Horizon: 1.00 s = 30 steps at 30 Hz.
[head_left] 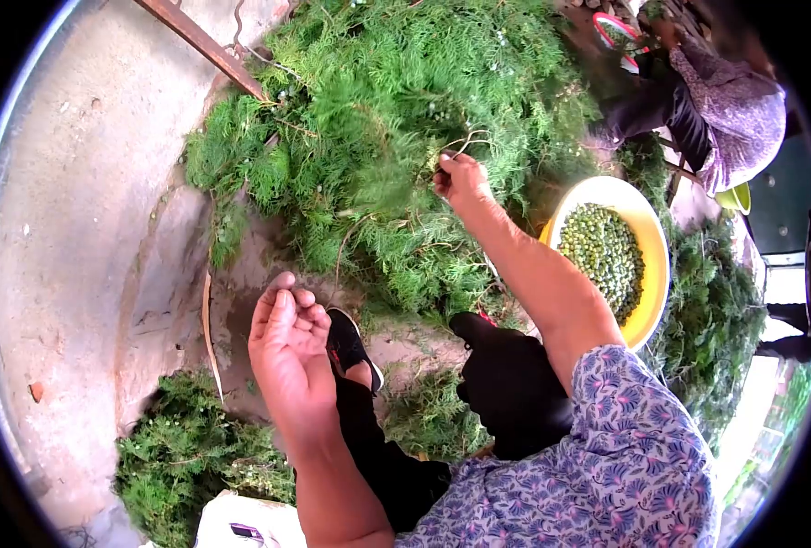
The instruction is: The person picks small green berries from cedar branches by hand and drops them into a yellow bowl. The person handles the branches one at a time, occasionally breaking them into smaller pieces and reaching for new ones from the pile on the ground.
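A large heap of green conifer branches [369, 119] fills the upper middle. My right hand [465, 183] reaches over it, its fingers closed on the woody stem of a green sprig [396, 169], which is smeared by motion. Palm up, my left hand [291, 342] is held in front of the heap, fingers curled and thumb near the fingertips; nothing shows in it. To the right of my right forearm stands a yellow basin [657, 265] with many small green berries [602, 256] inside.
Another person [730, 110] sits at the upper right, beside a red-rimmed container [615, 41]. More greenery [181, 457] lies at the lower left. A pale wall [67, 183] curves along the left, and a rusty metal bar [204, 46] slants at the top. A white object [250, 522] is at the bottom.
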{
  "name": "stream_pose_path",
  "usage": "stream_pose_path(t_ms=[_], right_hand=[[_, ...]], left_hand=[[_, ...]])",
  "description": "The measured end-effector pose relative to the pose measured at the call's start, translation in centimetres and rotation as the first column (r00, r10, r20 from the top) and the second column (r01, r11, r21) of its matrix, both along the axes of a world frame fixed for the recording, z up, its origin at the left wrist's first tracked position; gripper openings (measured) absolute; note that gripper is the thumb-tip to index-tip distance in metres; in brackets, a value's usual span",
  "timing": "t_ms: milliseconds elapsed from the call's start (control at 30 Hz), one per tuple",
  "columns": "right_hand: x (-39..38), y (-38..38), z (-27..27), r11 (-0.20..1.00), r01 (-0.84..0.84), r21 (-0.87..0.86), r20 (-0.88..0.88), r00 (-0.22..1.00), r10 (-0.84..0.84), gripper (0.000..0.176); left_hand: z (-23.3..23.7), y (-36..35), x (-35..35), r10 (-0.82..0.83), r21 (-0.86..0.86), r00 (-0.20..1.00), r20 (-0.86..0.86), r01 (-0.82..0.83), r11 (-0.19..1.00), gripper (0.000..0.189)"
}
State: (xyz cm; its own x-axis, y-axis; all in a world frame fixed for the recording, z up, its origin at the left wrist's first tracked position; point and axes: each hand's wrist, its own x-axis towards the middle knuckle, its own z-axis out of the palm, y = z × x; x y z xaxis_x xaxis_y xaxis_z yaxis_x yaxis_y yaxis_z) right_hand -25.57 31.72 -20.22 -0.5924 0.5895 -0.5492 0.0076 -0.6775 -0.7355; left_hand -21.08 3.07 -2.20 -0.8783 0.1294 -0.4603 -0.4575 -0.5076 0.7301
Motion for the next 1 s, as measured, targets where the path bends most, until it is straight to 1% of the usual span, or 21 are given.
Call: stream_pose_path(t_ms=[67, 133, 200, 233, 300, 333, 400, 433, 467, 500, 533, 600, 633, 667, 733, 767, 800, 867, 933, 967, 1000], right_hand=[[1.9, -1.3, 1.6, 0.996, -0.035, 0.084, -0.013, 0.999, 0.037, 0.016], [3.8, -2.3, 3.4, 0.996, -0.070, 0.061, -0.048, 0.996, 0.073, 0.018], [5.7, -3.0, 5.8, 0.967, -0.191, 0.171, -0.014, 0.980, 0.196, 0.023], [6.4, -3.3, 7.4, 0.966, -0.191, 0.175, -0.024, 0.980, 0.199, 0.023], [7.7, -4.4, 10.7, 0.855, -0.386, 0.345, 0.063, 0.919, 0.390, 0.023], [8.3, -5.4, 12.3, 0.851, -0.395, 0.346, 0.047, 0.913, 0.405, 0.023], [9.7, -7.1, 15.7, 0.717, -0.532, 0.450, 0.122, 0.833, 0.540, 0.021], [10.6, -8.0, 17.6, 0.658, -0.602, 0.452, 0.156, 0.780, 0.606, 0.021], [11.6, -9.2, 19.3, 0.644, -0.615, 0.456, 0.146, 0.765, 0.627, 0.021], [12.7, -10.3, 20.7, 0.524, -0.662, 0.536, 0.227, 0.710, 0.666, 0.020], [13.9, -11.4, 21.6, 0.393, -0.697, 0.599, 0.311, 0.655, 0.688, 0.019], [16.6, -13.7, 22.0, 0.193, -0.651, 0.734, 0.350, 0.606, 0.714, 0.021], [18.1, -14.9, 21.3, 0.136, -0.524, 0.841, 0.276, 0.631, 0.725, 0.017], [19.5, -16.1, 20.6, 0.084, -0.378, 0.922, 0.196, 0.642, 0.741, 0.015], [22.5, -18.1, 20.9, 0.039, -0.403, 0.914, 0.214, 0.563, 0.798, 0.018], [23.7, -18.9, 20.2, -0.005, -0.368, 0.930, 0.218, 0.540, 0.813, 0.021], [24.8, -19.5, 20.0, -0.008, -0.342, 0.940, 0.196, 0.521, 0.830, 0.023], [26.7, -20.3, 20.5, 0.015, -0.410, 0.912, 0.191, 0.457, 0.869, 0.025], [27.5, -20.6, 21.2, 0.019, -0.294, 0.956, 0.139, 0.507, 0.850, 0.025], [27.6, -20.7, 22.2, 0.067, -0.236, 0.969, 0.077, 0.550, 0.831, 0.018], [27.7, -20.9, 23.1, 0.128, -0.254, 0.959, 0.048, 0.587, 0.808, 0.012]], left_hand=[[-0.1, -0.1, 0.1, -0.004, 0.008, 1.000, -0.015, 0.004, 1.000, 0.015], [-0.1, -0.2, 0.3, -0.022, -0.057, 0.997, -0.076, 0.018, 0.998, 0.015], [-0.4, -0.1, 0.9, -0.062, -0.055, 0.987, -0.149, 0.054, 0.997, 0.015], [-0.6, 0.1, 1.2, -0.119, -0.106, 0.972, -0.204, 0.099, 0.989, 0.015], [-0.8, 0.3, 1.9, -0.204, -0.198, 0.941, -0.271, 0.153, 0.968, 0.016], [-1.2, 0.5, 2.4, -0.220, -0.231, 0.928, -0.302, 0.152, 0.961, 0.017], [-1.4, 1.0, 3.4, -0.200, -0.234, 0.919, -0.340, 0.123, 0.964, 0.021], [-1.3, 1.4, 4.0, -0.191, -0.226, 0.921, -0.340, 0.117, 0.967, 0.024], [-1.1, 1.5, 4.5, -0.180, -0.221, 0.923, -0.339, 0.108, 0.969, 0.028], [-0.8, 1.5, 5.2, -0.192, -0.190, 0.921, -0.338, 0.134, 0.973, 0.033], [0.1, 1.6, 6.0, -0.196, -0.183, 0.934, -0.299, 0.145, 0.972, 0.032], [0.8, 1.2, 7.3, -0.172, -0.153, 0.943, -0.285, 0.132, 0.979, 0.023], [0.7, 0.6, 7.7, -0.170, -0.139, 0.937, -0.303, 0.133, 0.981, 0.015], [0.8, -0.2, 8.7, -0.151, -0.148, 0.943, -0.297, 0.111, 0.983, 0.015], [2.0, -1.8, 11.2, -0.024, -0.065, 0.959, -0.282, 0.006, 0.998, 0.018], [2.6, -2.5, 12.6, 0.035, 0.012, 0.967, -0.251, -0.033, 0.999, 0.011], [2.9, -3.3, 14.1, 0.054, 0.002, 0.969, -0.240, -0.055, 0.998, 0.011], [3.4, -5.2, 16.6, 0.108, 0.014, 0.973, -0.204, -0.108, 0.994, 0.011], [2.6, -7.2, 18.9, 0.141, -0.009, 0.970, -0.199, -0.146, 0.989, 0.013], [2.4, -7.9, 19.8, 0.163, 0.028, 0.969, -0.184, -0.161, 0.987, 0.013], [2.3, -8.3, 20.8, 0.183, 0.065, 0.969, -0.166, -0.174, 0.983, 0.014]])
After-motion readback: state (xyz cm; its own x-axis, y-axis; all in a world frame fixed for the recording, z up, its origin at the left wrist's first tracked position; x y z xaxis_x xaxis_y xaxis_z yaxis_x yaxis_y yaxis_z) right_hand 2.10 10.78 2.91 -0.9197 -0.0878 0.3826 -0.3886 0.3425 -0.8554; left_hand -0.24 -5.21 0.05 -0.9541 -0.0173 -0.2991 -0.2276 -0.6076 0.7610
